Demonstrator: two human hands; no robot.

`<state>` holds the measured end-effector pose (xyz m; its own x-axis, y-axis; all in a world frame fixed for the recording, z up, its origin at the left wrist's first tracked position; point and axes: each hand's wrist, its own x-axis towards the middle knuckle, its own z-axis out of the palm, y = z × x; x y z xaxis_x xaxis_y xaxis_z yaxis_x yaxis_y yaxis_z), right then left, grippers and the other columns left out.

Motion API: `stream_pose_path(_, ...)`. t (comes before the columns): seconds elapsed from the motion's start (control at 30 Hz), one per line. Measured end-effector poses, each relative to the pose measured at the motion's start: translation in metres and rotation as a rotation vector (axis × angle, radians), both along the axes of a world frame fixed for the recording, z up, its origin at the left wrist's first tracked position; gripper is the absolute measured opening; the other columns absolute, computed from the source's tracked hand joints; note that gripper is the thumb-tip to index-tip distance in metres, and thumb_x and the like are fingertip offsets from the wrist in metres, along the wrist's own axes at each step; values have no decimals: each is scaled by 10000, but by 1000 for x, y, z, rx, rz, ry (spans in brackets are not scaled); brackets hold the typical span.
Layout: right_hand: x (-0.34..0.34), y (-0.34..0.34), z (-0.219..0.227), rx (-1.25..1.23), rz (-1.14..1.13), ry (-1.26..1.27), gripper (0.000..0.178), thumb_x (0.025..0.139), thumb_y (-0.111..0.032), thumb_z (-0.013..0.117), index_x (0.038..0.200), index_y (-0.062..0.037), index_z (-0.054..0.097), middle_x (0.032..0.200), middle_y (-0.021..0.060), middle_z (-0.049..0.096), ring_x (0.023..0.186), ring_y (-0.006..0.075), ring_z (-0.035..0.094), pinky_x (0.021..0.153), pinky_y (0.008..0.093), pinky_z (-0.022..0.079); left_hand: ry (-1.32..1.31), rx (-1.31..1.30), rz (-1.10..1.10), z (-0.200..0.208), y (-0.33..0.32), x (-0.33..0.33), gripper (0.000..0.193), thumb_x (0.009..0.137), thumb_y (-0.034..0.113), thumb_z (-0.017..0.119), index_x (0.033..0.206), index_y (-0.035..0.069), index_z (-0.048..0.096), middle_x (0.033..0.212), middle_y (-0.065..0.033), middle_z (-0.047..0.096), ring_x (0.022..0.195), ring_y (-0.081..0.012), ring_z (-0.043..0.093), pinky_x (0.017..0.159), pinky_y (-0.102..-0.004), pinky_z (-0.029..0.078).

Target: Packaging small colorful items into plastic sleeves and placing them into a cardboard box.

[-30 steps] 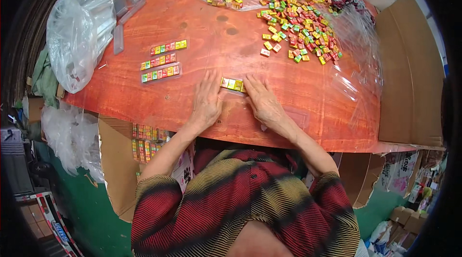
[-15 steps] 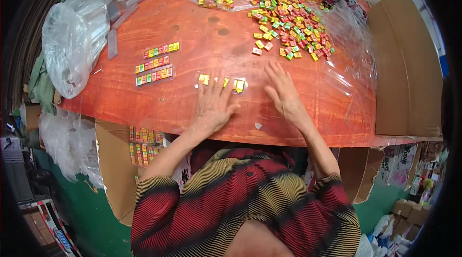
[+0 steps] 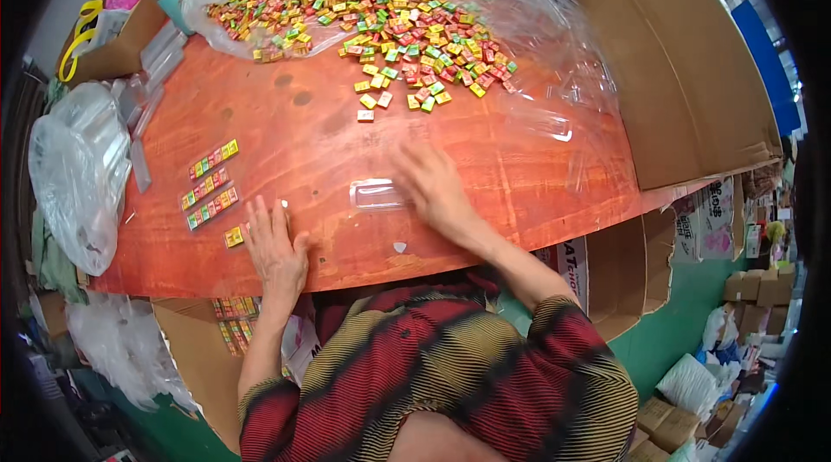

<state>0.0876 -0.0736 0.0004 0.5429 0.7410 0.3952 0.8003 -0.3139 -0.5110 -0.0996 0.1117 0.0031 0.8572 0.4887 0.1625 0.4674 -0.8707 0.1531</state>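
Observation:
My left hand (image 3: 279, 256) lies with its fingers stretched out on a short row of small coloured boxes (image 3: 235, 236), mostly hidden beneath it. Left of and beyond it, three clear trays filled with small red, yellow and green boxes (image 3: 213, 207) lie side by side. In front of me is an empty clear plastic tray (image 3: 376, 193). My right hand (image 3: 435, 187), slightly blurred, reaches to the tray's right end with fingers extended; whether it touches the tray I cannot tell.
A big heap of small coloured boxes (image 3: 415, 25) spreads over the far side of the red table (image 3: 320, 137). More clear trays (image 3: 550, 122) lie at right, beside a standing cardboard sheet (image 3: 684, 72). A plastic bag of trays (image 3: 82, 176) sits at left. Below is an open carton (image 3: 195, 341).
The view has shifted to the right. My left hand has slid the row of boxes left toward the filled trays. An empty clear tray now lies in front, and my right hand has come to it.

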Motion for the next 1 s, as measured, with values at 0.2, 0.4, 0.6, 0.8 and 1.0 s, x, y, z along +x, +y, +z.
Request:
stream_pose_path(0.2,92,26,-1,-154,-318,-141,306,726,-128,573,1029,-85,569,940,128,548,832,305,504,690,393,409,-310,3,-301,7,-28,101,424,758,191,545,1143,35,457,1207,-177,396,1121,-365,364,926,-464,287)
stream_pose_path(0.4,75,44,-19,6,53,-179,229,728,-63,493,923,-123,596,836,108,535,777,287,479,664,380,397,-375,-32,-309,-13,-18,175,315,747,107,555,1055,52,521,950,-150,467,831,-321,453,708,-437,395)
stream_pose_path(0.6,74,15,-3,-35,-76,-164,272,721,-32,529,978,-87,597,950,118,551,835,289,492,737,356,402,-291,-187,-310,-9,-17,153,260,723,55,566,982,45,544,893,-152,476,807,-321,489,690,-395,418)
stream_pose_path(0.8,71,59,13,41,-35,-114,264,724,-46,519,978,-63,592,919,100,562,815,277,505,701,365,418,-366,-406,-250,-5,-8,146,270,709,35,589,975,31,539,864,-157,493,807,-334,514,683,-397,431)
stream_pose_path(1.0,77,85,-8,-169,10,-280,152,705,-99,481,788,-19,581,767,138,540,770,290,515,641,407,426,-415,-426,-154,-4,-6,141,310,703,35,592,1006,8,529,870,-175,504,815,-344,513,705,-401,425)
